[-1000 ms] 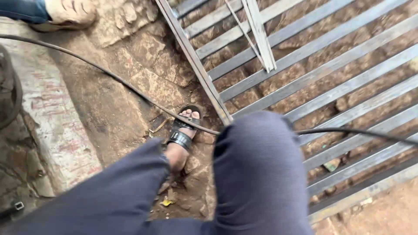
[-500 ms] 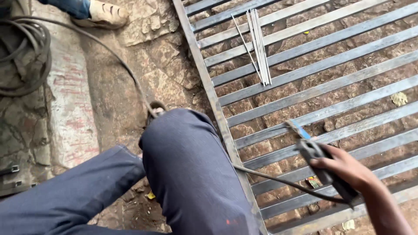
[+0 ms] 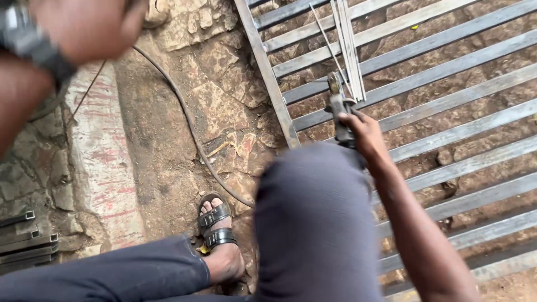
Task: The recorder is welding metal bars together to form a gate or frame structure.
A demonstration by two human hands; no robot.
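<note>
Our fingers [image 3: 349,118] are wrapped tight around the dark metal welding clamp [image 3: 339,109] in our right hand [image 3: 366,134]. We hold it over the grey metal gate of flat bars [image 3: 447,134] that lies on the stony ground, just beside the bundle of thin grey welding rods [image 3: 347,39] resting on the bars. The clamp's long side runs up and away from us, its tip pointing at the rods. We cannot see a rod in the clamp, so we think picking one is left, and the welding too. Our left hand [image 3: 84,25] is up close and blurry; we cannot tell if its fingers are apart or together.
</note>
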